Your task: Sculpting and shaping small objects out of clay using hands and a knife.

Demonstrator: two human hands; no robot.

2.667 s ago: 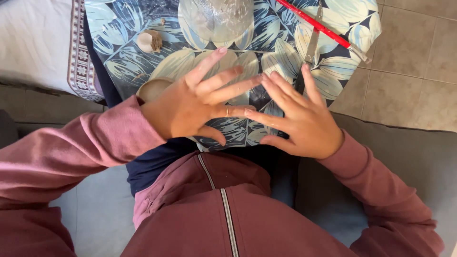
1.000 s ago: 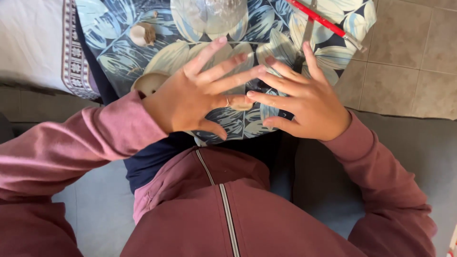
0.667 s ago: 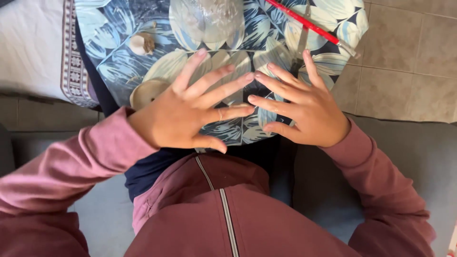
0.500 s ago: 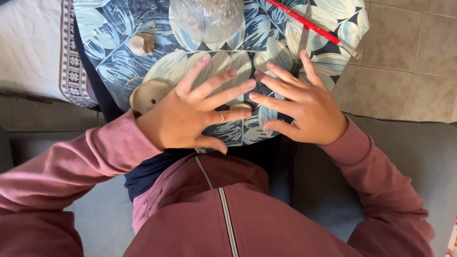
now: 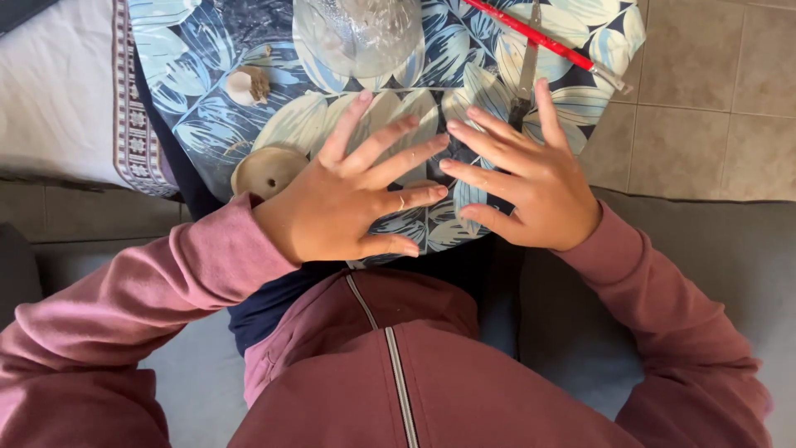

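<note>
Both of my hands lie flat with fingers spread on a round tray (image 5: 207, 108) printed with blue leaves. My left hand (image 5: 348, 199) rests at the tray's near edge, a ring on one finger. My right hand (image 5: 526, 178) lies beside it, fingertips almost meeting the left ones. Neither hand holds anything. A small tan disc (image 5: 264, 170) sits just left of my left hand. A clear glass vessel (image 5: 358, 33) stands beyond my fingers. A metal blade tool (image 5: 527, 70) lies beyond my right fingertips.
A red stick (image 5: 531, 35) lies across the tray's far right. A small pale lump (image 5: 245, 85) sits at the far left of the tray. White patterned cloth (image 5: 58, 91) is at left, tiled floor (image 5: 713, 91) at right. I sit on a grey seat.
My hands have shifted slightly on the tray, staying flat and spread; the view has drifted a little. Nothing was picked up.
</note>
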